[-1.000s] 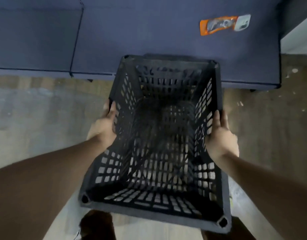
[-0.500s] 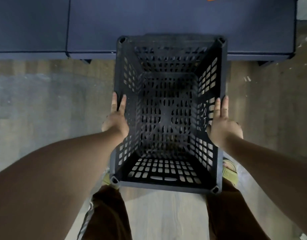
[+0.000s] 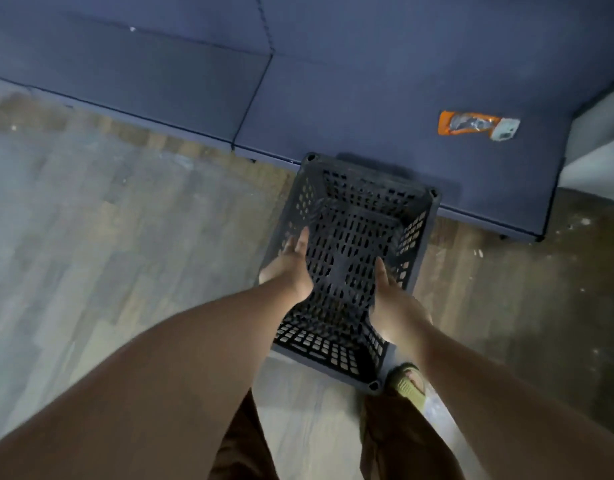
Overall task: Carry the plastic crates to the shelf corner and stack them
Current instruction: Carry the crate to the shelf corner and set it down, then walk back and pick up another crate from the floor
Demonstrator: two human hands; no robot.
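Observation:
A black plastic lattice crate (image 3: 347,237) with nothing in it sits low over the wooden floor, its far end at the edge of a dark blue platform (image 3: 367,98). My left hand (image 3: 291,268) lies on the crate's left rim, fingers stretched forward. My right hand (image 3: 395,306) is on the right rim, with its fingers reaching a little inside. The crate's near corner is beside my right foot in a green sandal (image 3: 411,384). Whether the crate's bottom touches the floor is not visible.
An orange packet (image 3: 466,123) and a small white item (image 3: 505,129) lie on the blue platform at the back right. A pale wall (image 3: 596,147) stands at the right. Bare wooden floor (image 3: 125,237) spreads to the left.
The crate has gone down and away from me, ending lower near the floor. My hands slid from its outer side walls up to its rims. The view turned, so the orange packet is visible again.

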